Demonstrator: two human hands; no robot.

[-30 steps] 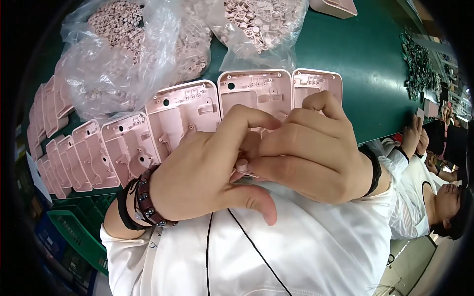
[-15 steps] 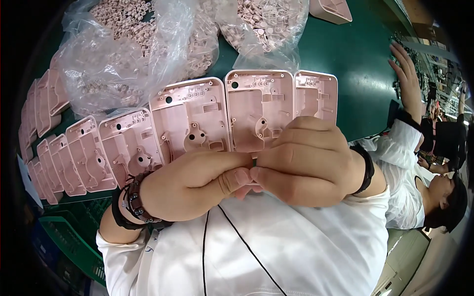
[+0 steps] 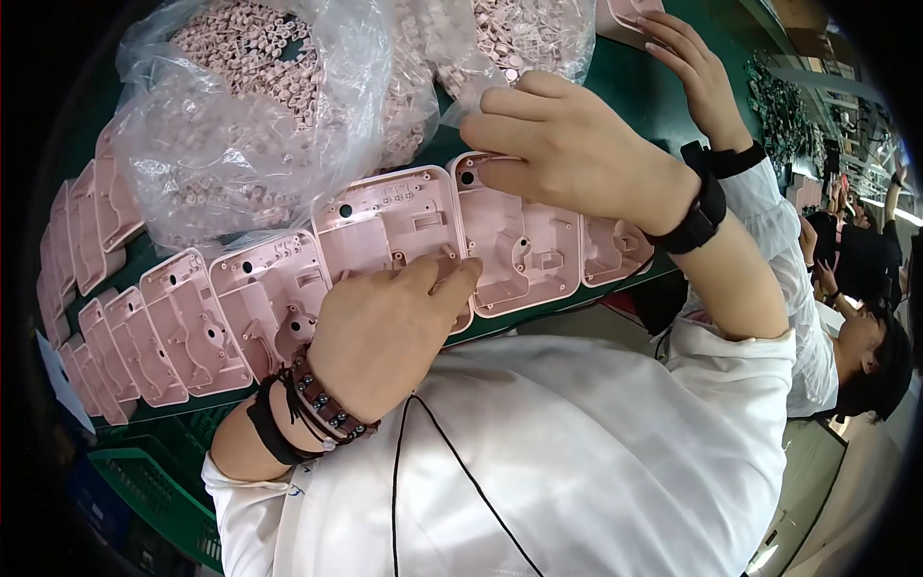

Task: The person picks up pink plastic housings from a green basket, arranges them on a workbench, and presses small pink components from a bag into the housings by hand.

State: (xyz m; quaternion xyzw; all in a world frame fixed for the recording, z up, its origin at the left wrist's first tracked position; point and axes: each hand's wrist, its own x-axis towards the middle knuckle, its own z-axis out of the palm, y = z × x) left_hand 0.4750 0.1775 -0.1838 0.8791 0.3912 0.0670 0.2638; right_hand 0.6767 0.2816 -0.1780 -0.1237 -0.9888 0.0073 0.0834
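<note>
A row of pink plastic housings lies along the table. Over the lower part of one pink housing (image 3: 385,231) rests my left hand (image 3: 385,322). Its thumb and index finger come together near the housing's right wall; whatever lies between them is hidden. My right hand (image 3: 577,149), fingers curled and tips turned away, hovers above the upper edge of the neighbouring housing (image 3: 505,264). It is close to a clear bag of small pink parts (image 3: 524,38); I cannot see what it holds, if anything.
A larger clear bag of small pink parts (image 3: 240,135) stands behind the row. More housings (image 3: 120,341) curve off to the left, above a green crate (image 3: 144,490). At the right, a co-worker's hand (image 3: 697,82) reaches to a pink piece (image 3: 625,19).
My hands were together at the table's near edge and have parted. The right went up toward the bags, the left onto a housing. The co-worker's hand moved to the pink piece.
</note>
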